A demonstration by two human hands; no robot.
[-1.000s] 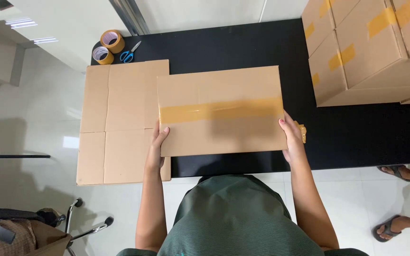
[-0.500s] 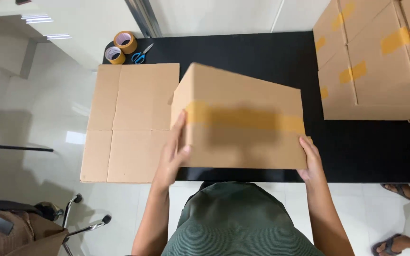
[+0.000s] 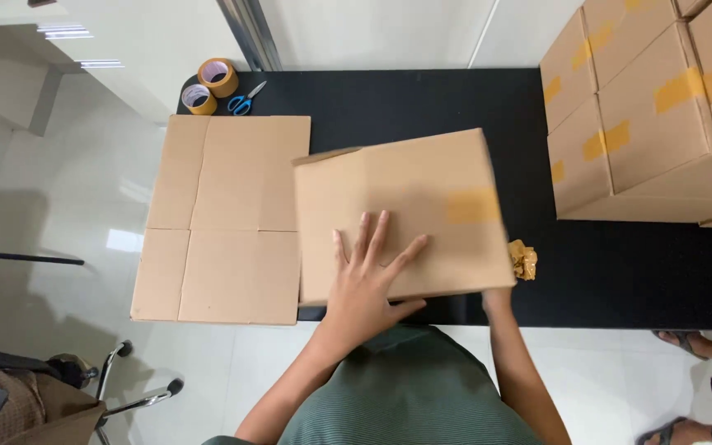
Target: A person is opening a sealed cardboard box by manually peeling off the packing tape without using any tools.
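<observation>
A black tabletop [image 3: 389,99] stands on a pale tiled floor [image 3: 59,198]. On its near edge sits a box [image 3: 422,198], slightly skewed, with a tape strip on its top. The left hand [image 3: 368,284] lies flat on the box, fingers spread, gripping nothing. The right hand [image 3: 496,298] is mostly hidden under the box's near right corner; its grasp cannot be told. A flat carton [image 3: 224,214] lies just left, partly beneath the box. Two tape rolls [image 3: 209,85] and scissors [image 3: 245,100] sit at the far left corner, stacked boxes [image 3: 653,107] at the right, a tape wad [image 3: 524,259] beside the box.
</observation>
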